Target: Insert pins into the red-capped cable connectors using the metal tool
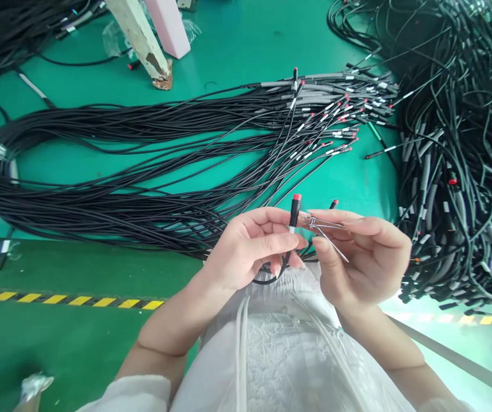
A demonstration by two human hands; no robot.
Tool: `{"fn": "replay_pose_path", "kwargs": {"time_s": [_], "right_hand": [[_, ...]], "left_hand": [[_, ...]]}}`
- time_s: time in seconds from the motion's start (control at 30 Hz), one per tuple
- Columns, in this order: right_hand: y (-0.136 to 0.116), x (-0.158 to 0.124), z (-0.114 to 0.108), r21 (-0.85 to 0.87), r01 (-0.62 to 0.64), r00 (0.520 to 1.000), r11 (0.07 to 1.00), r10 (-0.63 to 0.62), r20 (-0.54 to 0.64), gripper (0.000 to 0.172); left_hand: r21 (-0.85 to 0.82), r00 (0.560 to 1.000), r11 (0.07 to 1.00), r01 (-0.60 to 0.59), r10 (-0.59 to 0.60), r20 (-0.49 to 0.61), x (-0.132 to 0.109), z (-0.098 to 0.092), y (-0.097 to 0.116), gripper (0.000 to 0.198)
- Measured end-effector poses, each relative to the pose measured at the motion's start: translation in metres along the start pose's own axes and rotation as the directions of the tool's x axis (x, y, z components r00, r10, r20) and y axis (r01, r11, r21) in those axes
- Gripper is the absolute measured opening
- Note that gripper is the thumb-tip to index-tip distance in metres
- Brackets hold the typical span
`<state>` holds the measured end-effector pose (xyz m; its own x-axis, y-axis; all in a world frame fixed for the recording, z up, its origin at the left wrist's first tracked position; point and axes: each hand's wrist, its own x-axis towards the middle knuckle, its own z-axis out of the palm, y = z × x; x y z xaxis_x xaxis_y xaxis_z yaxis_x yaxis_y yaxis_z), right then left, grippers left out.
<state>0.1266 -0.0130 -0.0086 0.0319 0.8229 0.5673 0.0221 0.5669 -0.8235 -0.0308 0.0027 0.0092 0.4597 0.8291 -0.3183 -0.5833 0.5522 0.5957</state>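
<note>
Between thumb and fingers, my left hand (250, 243) pinches a black cable just below its connector (295, 212). The connector stands upright, has a red cap, and a white label sits beneath it. Its cable (267, 281) loops down under the hand. My right hand (363, 260) is closed around small metal nail clippers (329, 224), with their lever swung out towards me. The clippers' jaw end is close beside the connector and my left fingertips; whether it touches anything cannot be made out. Another red-capped connector (334, 203) shows behind my right fingers.
A long bundle of black cables (142, 126) with red-capped ends lies across the green table (246, 46), bound at left. A large cable heap (456, 143) fills the right side. A worn post (145, 43) and a pink block (169, 28) stand at the back.
</note>
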Motion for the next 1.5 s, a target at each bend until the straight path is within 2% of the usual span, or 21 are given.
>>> {"fn": "replay_pose_path", "kwargs": {"time_s": [0.17,0.43,0.93,1.17,1.3,1.4,1.47,1.5], "right_hand": [[-0.006,-0.001,-0.001,-0.024,-0.005,1.0,1.0,0.005,0.029,0.055],[-0.009,-0.001,-0.006,-0.094,-0.062,0.995,0.994,0.07,0.078,0.048],[-0.003,-0.003,-0.009,-0.094,0.001,0.994,0.996,0.009,0.105,0.057],[-0.005,-0.004,-0.01,-0.17,-0.017,0.995,0.985,0.034,0.097,0.042],[-0.001,-0.006,-0.009,-0.178,0.021,0.996,0.984,-0.005,0.091,0.043],[0.003,-0.004,-0.01,-0.091,0.027,1.0,0.995,-0.025,0.018,0.044],[0.005,-0.001,-0.014,-0.068,0.018,0.995,0.998,-0.024,-0.094,0.041],[0.006,0.0,-0.017,-0.077,-0.01,0.988,0.997,-0.002,-0.155,0.038]], "left_hand": [[-0.024,1.0,1.0,-0.007,0.007,0.01,0.004,-0.001,-0.003,0.022],[0.039,1.0,0.999,-0.003,0.003,-0.007,0.004,0.0,-0.004,0.029],[0.051,0.999,0.998,0.031,-0.03,-0.014,0.005,0.0,-0.005,0.03],[0.083,0.999,0.996,0.034,-0.031,-0.038,0.004,0.0,-0.007,0.035],[0.071,0.999,0.997,0.005,-0.002,-0.043,0.005,-0.002,-0.01,0.033],[0.184,0.998,0.983,-0.026,0.036,-0.05,0.003,-0.004,-0.013,0.021],[0.369,0.997,0.929,-0.043,0.061,-0.039,0.002,-0.003,-0.014,0.014],[0.483,0.997,0.874,-0.064,0.072,0.003,0.001,-0.002,-0.015,0.013]]}}
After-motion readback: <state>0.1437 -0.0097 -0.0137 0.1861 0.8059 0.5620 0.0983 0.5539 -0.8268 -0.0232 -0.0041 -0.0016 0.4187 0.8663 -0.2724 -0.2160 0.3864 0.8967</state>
